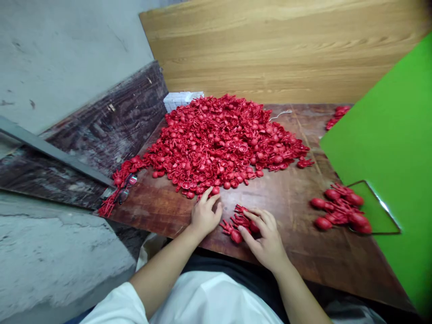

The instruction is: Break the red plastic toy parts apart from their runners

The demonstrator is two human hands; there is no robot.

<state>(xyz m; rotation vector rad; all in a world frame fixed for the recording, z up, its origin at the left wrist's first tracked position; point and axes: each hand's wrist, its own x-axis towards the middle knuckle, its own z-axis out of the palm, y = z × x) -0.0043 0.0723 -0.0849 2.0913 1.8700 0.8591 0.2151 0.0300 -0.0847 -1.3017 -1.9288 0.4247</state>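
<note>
A big heap of small red plastic parts [222,139] covers the far middle of the brown wooden table [286,198]. My left hand [205,212] lies at the heap's near edge, fingers stretched out and touching a red piece [215,190]. My right hand [265,236] rests on a small cluster of red parts [236,222] near the table's front edge, fingers curled over them. A finished-looking group of red round pieces [339,209] lies to the right.
A green panel [388,148] stands along the right side, with a wire frame [381,207] at its foot. A white block [180,99] sits behind the heap. Glasses [124,189] lie at the table's left edge. A wooden board [270,45] backs the table.
</note>
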